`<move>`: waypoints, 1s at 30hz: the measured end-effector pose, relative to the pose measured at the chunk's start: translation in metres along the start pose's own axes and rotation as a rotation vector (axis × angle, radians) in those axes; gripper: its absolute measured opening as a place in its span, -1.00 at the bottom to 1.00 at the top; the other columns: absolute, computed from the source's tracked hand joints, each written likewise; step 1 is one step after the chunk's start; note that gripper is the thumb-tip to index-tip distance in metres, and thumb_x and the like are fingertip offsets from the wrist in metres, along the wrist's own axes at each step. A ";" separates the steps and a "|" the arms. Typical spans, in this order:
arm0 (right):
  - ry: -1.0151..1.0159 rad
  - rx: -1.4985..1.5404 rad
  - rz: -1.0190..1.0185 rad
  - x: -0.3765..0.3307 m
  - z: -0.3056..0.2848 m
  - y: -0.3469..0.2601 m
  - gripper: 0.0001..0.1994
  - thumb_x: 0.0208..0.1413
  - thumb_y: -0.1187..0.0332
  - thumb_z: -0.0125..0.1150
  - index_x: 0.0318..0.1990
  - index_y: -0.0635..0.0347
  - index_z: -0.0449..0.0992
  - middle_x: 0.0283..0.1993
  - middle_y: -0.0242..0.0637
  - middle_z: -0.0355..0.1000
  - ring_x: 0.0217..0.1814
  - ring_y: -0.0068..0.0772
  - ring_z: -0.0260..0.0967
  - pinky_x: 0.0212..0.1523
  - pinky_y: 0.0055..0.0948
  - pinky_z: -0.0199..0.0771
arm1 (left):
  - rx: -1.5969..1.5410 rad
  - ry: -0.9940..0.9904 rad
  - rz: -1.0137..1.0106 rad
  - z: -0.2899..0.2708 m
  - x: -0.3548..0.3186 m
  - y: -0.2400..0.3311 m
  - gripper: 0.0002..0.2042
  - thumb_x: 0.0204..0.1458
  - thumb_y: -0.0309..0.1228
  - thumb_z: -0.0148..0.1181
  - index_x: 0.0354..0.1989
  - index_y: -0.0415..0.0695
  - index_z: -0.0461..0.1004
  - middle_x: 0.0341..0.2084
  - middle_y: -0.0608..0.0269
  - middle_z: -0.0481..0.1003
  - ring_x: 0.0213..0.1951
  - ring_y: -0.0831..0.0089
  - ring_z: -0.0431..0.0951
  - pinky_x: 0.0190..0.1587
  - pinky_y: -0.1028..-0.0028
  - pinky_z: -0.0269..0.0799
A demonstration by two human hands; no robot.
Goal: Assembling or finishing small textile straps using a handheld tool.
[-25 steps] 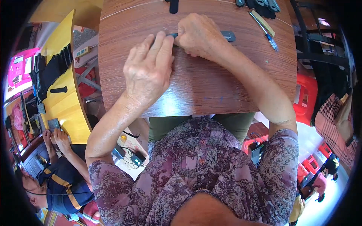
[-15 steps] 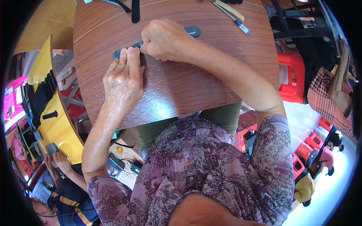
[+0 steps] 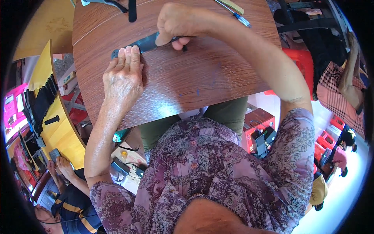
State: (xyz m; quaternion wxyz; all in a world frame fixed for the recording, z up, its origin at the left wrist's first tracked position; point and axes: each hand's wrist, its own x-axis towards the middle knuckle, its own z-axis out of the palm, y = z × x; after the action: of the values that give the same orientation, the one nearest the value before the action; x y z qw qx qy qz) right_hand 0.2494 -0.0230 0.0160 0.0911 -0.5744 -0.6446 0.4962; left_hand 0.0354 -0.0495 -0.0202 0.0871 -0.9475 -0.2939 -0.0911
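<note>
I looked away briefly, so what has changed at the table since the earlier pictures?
The right hand has moved rightward, away from the left hand, baring more of the dark strip between them. It now holds the strip with fingers curled beneath; the strip's right end no longer shows lying beyond it. The left hand stays pressed on the left end; the blue-handled tool lies as before.

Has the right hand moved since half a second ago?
Yes: rightward, farther from the black strap and nearer the blue-handled tool; that is the right hand.
</note>
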 end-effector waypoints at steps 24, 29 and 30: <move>0.295 0.362 0.133 -0.050 -0.002 0.045 -0.89 -0.08 0.44 0.17 -0.55 0.26 0.49 -0.67 -0.27 0.43 -0.76 -0.68 0.25 -0.81 -0.66 0.12 | -0.067 0.034 -0.047 -0.003 -0.003 0.006 -0.61 -0.09 -0.49 0.15 -0.01 -0.21 0.41 -0.15 -0.10 0.46 -0.04 0.15 0.47 0.00 0.26 0.36; 0.286 0.426 0.126 -0.050 -0.002 0.051 -0.90 -0.09 0.44 0.17 -0.55 0.27 0.49 -0.67 -0.27 0.44 -0.76 -0.67 0.26 -0.81 -0.65 0.14 | -0.074 0.061 -0.034 -0.002 -0.003 0.007 -0.62 -0.12 -0.50 0.16 -0.04 -0.22 0.44 -0.18 -0.12 0.48 -0.07 0.13 0.49 0.00 0.24 0.37; 0.301 0.423 0.126 -0.051 -0.001 0.050 -0.90 -0.09 0.44 0.17 -0.55 0.27 0.48 -0.67 -0.27 0.44 -0.76 -0.67 0.27 -0.81 -0.65 0.15 | -0.072 0.061 -0.034 -0.002 -0.003 0.007 -0.62 -0.12 -0.50 0.15 -0.04 -0.22 0.44 -0.18 -0.12 0.48 -0.06 0.13 0.49 0.00 0.24 0.37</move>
State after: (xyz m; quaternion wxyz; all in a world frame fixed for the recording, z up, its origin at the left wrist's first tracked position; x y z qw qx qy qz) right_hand 0.2988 -0.0725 0.0022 0.2731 -0.6489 -0.4687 0.5335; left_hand 0.0372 -0.0574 -0.0197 0.0602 -0.9416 -0.3039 -0.1321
